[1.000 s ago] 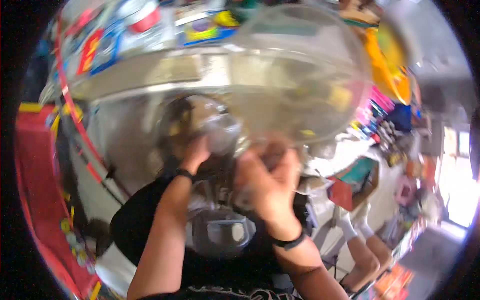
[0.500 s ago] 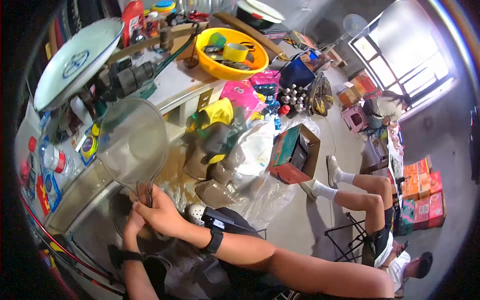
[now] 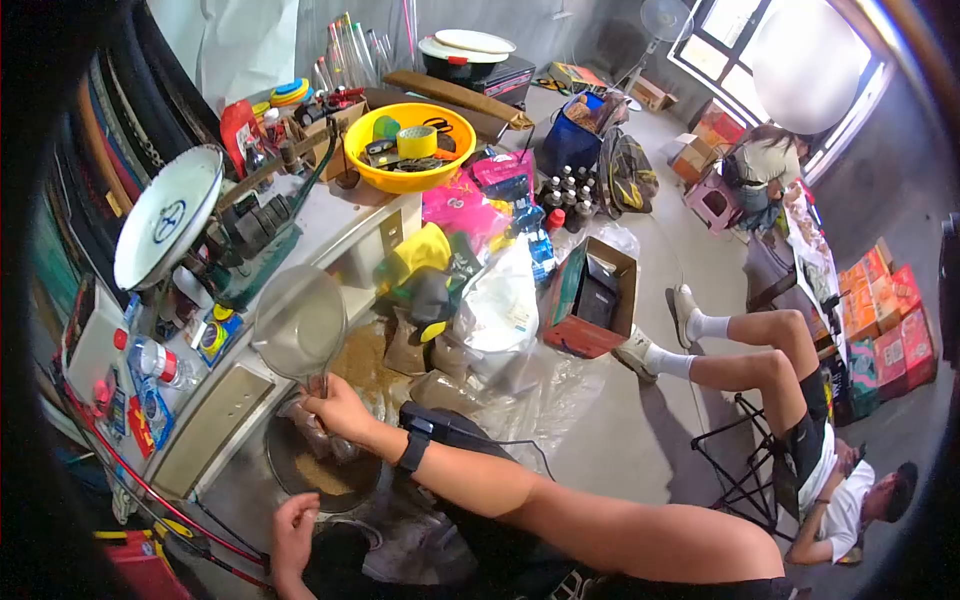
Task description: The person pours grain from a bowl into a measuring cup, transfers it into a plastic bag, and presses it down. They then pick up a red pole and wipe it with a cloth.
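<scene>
My right hand is closed round the handle of a round, see-through scoop, whose bowl is tilted up beside the cabinet. Below that hand stands a dark round basin with brown grains at its bottom. Something like clear crumpled plastic hangs by my right fingers, over the basin; I cannot make out whether they hold it. Nearer to me, my left hand is off the scoop beside the basin, fingers loosely bent and nothing visible in them.
On the counter are a scale with a white pan and a yellow bowl of tools. Brown powder, a white bag and a cardboard box lie on the floor. A seated person's legs extend in from the right.
My left hand has come away from the scoop's handle and moved down towards me. My right hand keeps the scoop. The view has shifted, and the basin with grains now shows.
</scene>
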`<action>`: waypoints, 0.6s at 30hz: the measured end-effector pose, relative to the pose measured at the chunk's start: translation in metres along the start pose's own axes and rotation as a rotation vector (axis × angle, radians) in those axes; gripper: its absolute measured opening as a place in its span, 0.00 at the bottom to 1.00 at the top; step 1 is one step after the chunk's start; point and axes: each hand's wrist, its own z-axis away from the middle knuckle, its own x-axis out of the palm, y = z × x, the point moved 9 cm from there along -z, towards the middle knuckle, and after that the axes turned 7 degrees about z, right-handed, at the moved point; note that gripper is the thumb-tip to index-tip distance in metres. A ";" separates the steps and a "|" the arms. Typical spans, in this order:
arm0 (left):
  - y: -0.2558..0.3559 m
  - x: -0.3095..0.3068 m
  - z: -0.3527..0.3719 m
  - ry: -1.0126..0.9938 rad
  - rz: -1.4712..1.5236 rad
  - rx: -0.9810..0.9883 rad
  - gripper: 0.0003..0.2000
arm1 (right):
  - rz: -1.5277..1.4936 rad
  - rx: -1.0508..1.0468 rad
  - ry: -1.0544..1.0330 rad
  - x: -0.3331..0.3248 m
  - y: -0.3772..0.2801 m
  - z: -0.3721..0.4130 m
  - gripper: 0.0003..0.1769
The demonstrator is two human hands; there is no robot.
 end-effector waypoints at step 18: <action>0.105 0.002 0.179 0.371 0.009 0.486 0.07 | 0.458 0.004 -0.081 -0.055 -0.043 0.113 0.12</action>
